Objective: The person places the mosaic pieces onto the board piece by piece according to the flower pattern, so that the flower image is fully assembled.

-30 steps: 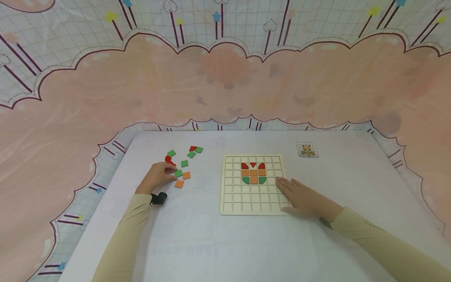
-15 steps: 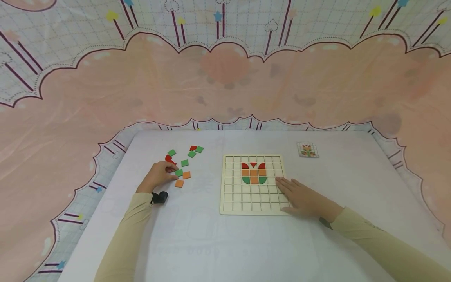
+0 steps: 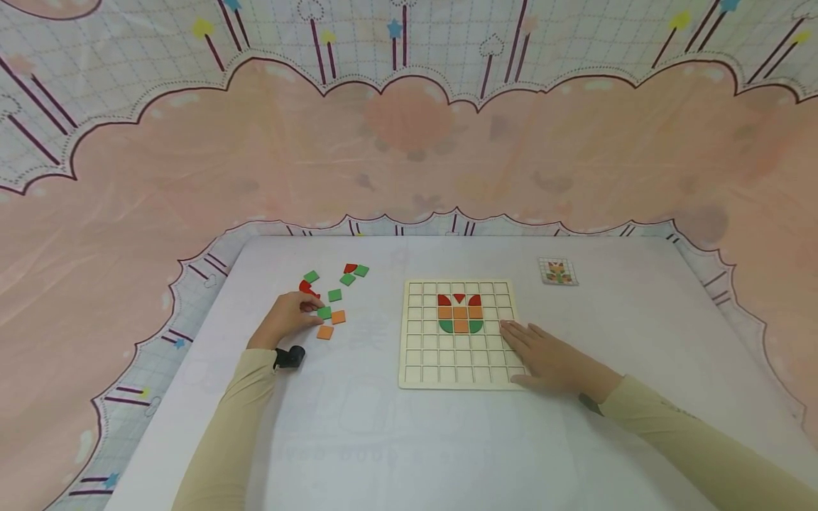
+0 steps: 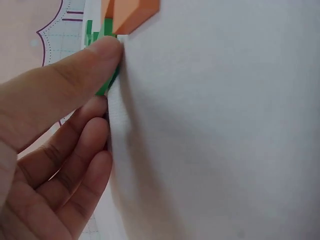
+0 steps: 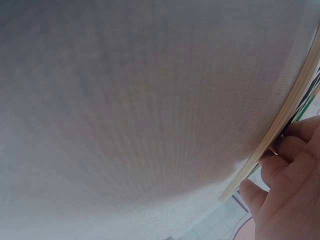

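At the left of the table my left hand pinches a green square tile by its edge, thumb and forefinger at its left side. In the left wrist view the green tile shows between thumb and forefinger, partly hidden. Two orange square tiles, one nearer and one beside the green tile, lie close to the fingertips. My right hand rests with straight fingers on the right edge of a wooden grid board. Red, orange and green pieces form a tulip-like shape on that board.
Beyond my left hand lie red pieces and several more green tiles. A small pattern card with a flower picture lies at the back right. White cloth covers the table; a patterned peach curtain hangs behind.
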### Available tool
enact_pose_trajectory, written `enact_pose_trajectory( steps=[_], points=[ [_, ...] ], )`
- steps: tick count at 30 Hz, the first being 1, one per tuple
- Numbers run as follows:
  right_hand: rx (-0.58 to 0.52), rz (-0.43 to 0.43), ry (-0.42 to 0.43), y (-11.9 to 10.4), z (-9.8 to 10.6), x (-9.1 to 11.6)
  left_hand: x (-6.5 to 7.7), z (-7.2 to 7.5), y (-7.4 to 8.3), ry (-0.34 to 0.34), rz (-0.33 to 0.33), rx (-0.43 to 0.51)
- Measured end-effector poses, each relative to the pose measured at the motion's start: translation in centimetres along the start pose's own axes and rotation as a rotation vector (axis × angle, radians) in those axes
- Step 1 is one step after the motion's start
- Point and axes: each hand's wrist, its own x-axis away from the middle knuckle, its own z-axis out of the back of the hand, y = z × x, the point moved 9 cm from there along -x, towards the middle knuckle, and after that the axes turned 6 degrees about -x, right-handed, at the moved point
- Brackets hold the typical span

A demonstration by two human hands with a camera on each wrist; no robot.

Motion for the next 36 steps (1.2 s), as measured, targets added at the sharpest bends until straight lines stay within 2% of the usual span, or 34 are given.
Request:
enact_pose_trajectory(
  steps=[5,12,17,24,31,36],
  points=[
    [-0.003,0.0,0.001,-0.1,0.1,0.0,0.1,0.6,0.8,0.017,-0.02,0.017],
    [-0.009,-0.003,0.004,0.0,0.1,0.1,-0.2,0.6,3.4,0.007,-0.072,0.092],
    [-0.007,0.002,0.006,0.0,0.1,0.1,-1.0,-0.2,5.7,-0.017,-0.094,0.149],
    [-0.017,0.006,0.005,-0.1,0.3,0.2,-2.1,-1.5,9.8,-0.025,-0.135,0.157],
    [-0.021,0.01,0.005,0.0,0.3,0.1,-2.6,-3.5,13.4,-0.025,-0.181,0.168],
    [-0.023,0.008,0.0,0.0,0.2,0.2,-2.6,-5.3,15.7,-0.05,-0.204,0.198]
  ],
)
